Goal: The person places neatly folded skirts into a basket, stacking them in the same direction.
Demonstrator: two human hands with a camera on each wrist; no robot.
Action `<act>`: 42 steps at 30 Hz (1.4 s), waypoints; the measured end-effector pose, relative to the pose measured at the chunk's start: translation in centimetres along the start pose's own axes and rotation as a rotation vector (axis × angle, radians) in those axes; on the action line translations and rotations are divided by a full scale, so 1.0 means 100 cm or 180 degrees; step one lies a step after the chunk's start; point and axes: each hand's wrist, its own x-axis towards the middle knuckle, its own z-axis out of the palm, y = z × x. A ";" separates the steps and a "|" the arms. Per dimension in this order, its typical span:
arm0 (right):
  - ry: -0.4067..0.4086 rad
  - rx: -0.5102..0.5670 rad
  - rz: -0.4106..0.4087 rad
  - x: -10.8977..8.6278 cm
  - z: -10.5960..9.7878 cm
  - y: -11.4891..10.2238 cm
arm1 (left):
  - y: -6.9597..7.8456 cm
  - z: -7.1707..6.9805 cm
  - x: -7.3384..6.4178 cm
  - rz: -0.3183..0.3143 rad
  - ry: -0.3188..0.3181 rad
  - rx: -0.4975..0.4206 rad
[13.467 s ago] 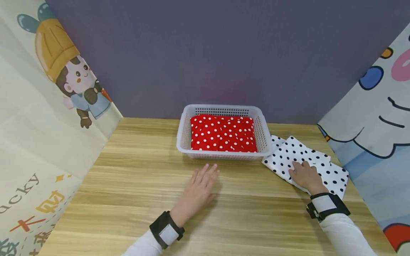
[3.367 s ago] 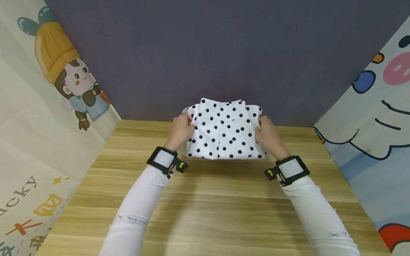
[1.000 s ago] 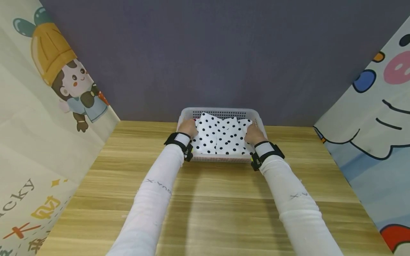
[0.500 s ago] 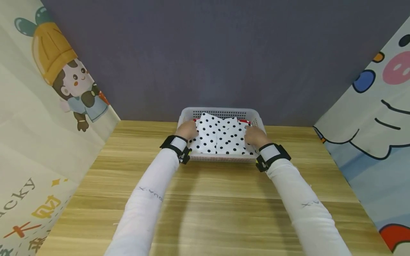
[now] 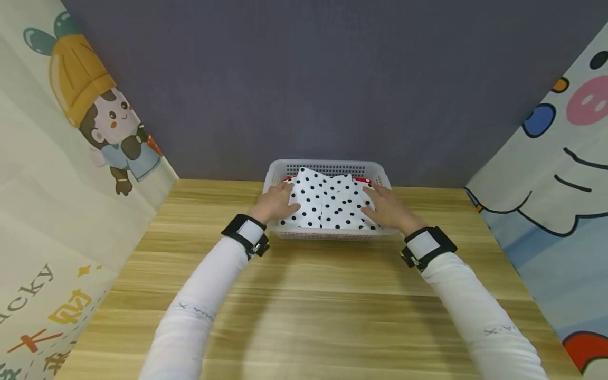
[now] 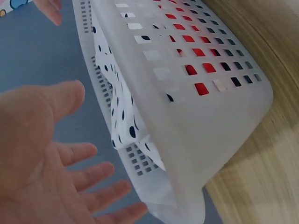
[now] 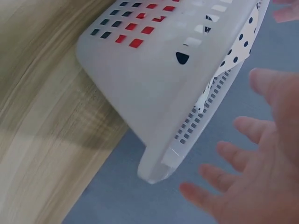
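Observation:
A folded white cloth with black dots (image 5: 328,203) lies in a white plastic basket (image 5: 328,236). Beneath it is a red cloth with white dots (image 5: 363,180); just a strip shows at the back, and red shows through the holes in the wrist views. My left hand (image 5: 275,203) hovers over the basket's left end, fingers spread, holding nothing. Over the right end is my right hand (image 5: 391,208), likewise spread and holding nothing. Both wrist views show the left hand (image 6: 60,154) and right hand (image 7: 257,154) apart from the basket rim.
The basket stands at the back of a wood-grain table (image 5: 313,306), close to a dark grey upright panel (image 5: 323,79). Printed cartoon sheets (image 5: 95,221) (image 5: 560,211) flank the table on the left and right.
The black-dotted cloth went from the table's right side into the basket, carried by both hands, onto the red cloth. In the last half second both hands opened and drew outward.

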 end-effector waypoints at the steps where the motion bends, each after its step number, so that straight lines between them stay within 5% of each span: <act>1: -0.0002 -0.0005 -0.0001 -0.002 0.000 0.000 | 0.000 -0.001 -0.002 0.0050 -0.0030 0.0022; 15: 0.0029 -0.0094 -0.0070 -0.024 0.001 -0.001 | -0.007 0.006 -0.025 0.0660 0.0032 0.0457; 42: -0.0364 0.0095 -0.0011 -0.053 0.007 -0.008 | -0.004 0.020 -0.067 0.0714 -0.0048 0.0614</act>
